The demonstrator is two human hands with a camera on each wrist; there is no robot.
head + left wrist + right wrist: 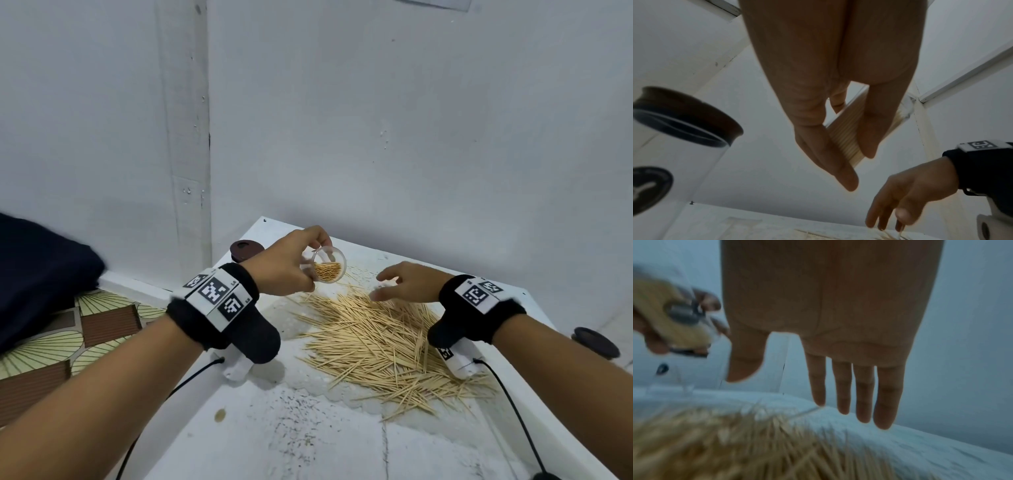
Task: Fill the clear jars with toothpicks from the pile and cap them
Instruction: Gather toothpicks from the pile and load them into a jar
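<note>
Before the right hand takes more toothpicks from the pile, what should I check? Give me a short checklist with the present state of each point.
1. Left hand grips the clear jar firmly: ok, fingers curl round it.
2. Jar mouth is uncapped and tilted toward the person: ok.
3. Jar has room for more: ok, the toothpicks in the jar fill only its lower part.
4. Right hand is free to pick: ok, fingers straight, nothing gripped, just above the pile.
5. A cap is within reach: ok, a dark lid lies behind the left hand, another dark lid at the right table edge.
6. Which lid fits this jar: cannot tell.
</note>
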